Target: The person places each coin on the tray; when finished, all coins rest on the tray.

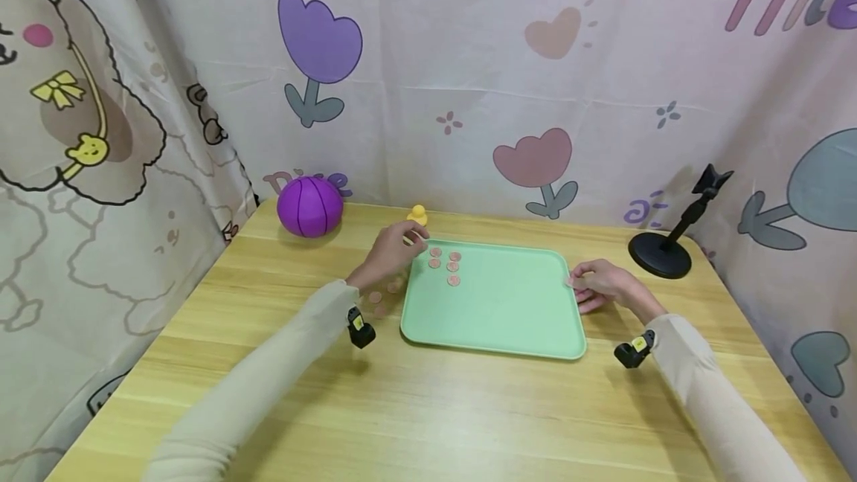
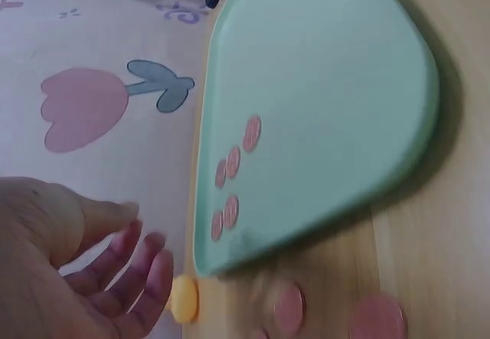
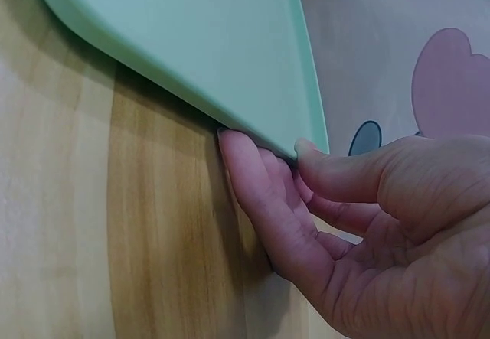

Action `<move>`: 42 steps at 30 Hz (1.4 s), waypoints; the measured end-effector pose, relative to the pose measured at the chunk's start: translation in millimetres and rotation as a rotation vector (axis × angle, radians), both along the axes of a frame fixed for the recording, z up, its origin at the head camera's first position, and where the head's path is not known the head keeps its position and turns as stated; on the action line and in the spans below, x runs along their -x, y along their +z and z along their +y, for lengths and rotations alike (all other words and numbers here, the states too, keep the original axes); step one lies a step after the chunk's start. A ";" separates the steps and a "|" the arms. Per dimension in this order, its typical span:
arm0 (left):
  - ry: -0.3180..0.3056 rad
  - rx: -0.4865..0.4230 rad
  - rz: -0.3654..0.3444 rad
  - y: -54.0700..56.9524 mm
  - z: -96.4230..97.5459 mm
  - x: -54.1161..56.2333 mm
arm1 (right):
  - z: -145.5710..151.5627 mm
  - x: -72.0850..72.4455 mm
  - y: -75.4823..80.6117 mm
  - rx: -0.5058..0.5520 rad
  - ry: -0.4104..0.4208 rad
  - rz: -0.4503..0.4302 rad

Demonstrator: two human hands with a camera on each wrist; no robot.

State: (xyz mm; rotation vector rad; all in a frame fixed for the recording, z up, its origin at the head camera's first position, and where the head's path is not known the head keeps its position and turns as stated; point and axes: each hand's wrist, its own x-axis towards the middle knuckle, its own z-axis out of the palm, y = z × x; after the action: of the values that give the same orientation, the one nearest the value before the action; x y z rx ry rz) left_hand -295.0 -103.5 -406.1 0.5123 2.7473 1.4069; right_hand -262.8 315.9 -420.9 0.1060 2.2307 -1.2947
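Observation:
A light green rectangular tray lies on the wooden table, with several copper-coloured coins grouped in its far left part. My right hand grips the tray's right edge, thumb on the rim and fingers beneath, as the right wrist view shows. Over the far left corner of the tray hovers my left hand, its fingers loosely bent and holding nothing in the left wrist view. More coins lie on the table left of the tray, partly hidden under the left hand and wrist in the head view.
A small yellow duck stands behind the left hand at the table's back edge. At the back left is a purple ball. A black stand with a round base occupies the back right. Patterned curtains hang behind the table.

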 end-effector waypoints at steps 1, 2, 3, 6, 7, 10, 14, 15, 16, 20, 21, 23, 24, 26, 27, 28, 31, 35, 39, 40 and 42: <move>0.012 0.006 0.005 -0.1 -4.5 0.1 | -0.2 0.1 0.2 -0.001 0.001 0.002; 0.021 0.010 0.011 -0.3 -9.1 -0.2 | -0.5 0.0 0.8 -0.007 0.007 0.004; 0.030 0.010 0.013 -0.5 -13.4 -0.4 | -1.0 -0.3 1.4 -0.008 0.007 0.006; 0.046 0.005 0.020 -2.7 -26.9 -1.1 | -1.6 -0.9 2.4 -0.002 0.008 0.010; 0.053 0.004 0.016 -2.9 -31.3 -1.8 | -1.9 -1.1 2.8 -0.002 0.012 0.011; 0.069 0.010 0.000 -4.2 -44.8 -3.2 | -3.2 -1.6 3.6 -0.002 0.008 0.009; 0.069 0.044 -0.020 -6.8 -62.9 -5.8 | -5.5 -2.1 3.2 -0.026 -0.010 0.005; 0.069 0.054 -0.025 -7.6 -67.3 -6.6 | -5.6 -2.0 2.7 -0.034 -0.014 0.006; 0.067 0.061 -0.030 -8.6 -71.7 -7.3 | -6.1 -2.2 2.5 -0.039 -0.025 0.005; 0.046 0.096 -0.068 -13.1 -88.4 -9.6 | -7.3 -3.3 3.5 -0.047 -0.044 0.014; 0.034 0.108 -0.077 -14.5 -92.3 -10.3 | -7.2 -3.5 4.0 -0.043 -0.043 0.015; 0.016 0.134 -0.105 -17.5 -99.0 -11.3 | -6.7 -4.0 4.9 -0.030 -0.041 0.014; 0.006 0.146 -0.116 -19.2 -101.7 -11.8 | -6.0 -4.5 5.7 -0.020 -0.037 0.011; -0.009 0.165 -0.131 -22.7 -105.1 -12.6 | -2.6 -4.8 6.2 0.012 -0.029 0.004; -0.010 0.175 -0.135 -24.2 -105.6 -13.2 | -0.4 -4.9 6.8 0.027 -0.027 0.000; -0.006 0.184 -0.141 -25.0 -106.1 -13.4 | 1.1 -4.6 6.8 0.045 -0.028 -0.004; 0.008 0.204 -0.143 -26.9 -105.5 -14.5 | 4.9 -3.8 6.6 0.090 -0.031 -0.011; 0.032 0.236 -0.132 -29.1 -103.3 -15.6 | 3.6 -4.6 6.3 0.097 -0.044 -0.011; 0.038 0.259 -0.103 -30.2 -101.2 -15.8 | -0.5 -6.3 7.4 0.073 -0.052 0.005; 0.036 0.261 -0.097 -30.3 -100.7 -15.9 | -1.2 -6.6 7.9 0.063 -0.052 0.012; 0.034 0.260 -0.090 -30.1 -99.2 -16.2 | -2.8 -7.3 9.3 0.043 -0.055 0.021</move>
State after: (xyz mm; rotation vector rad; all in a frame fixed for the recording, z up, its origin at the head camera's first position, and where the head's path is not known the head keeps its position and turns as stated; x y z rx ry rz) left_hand -278.8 -202.7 -436.2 0.3830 2.8170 1.0268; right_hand -255.5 313.2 -411.5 0.1396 2.2309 -1.3784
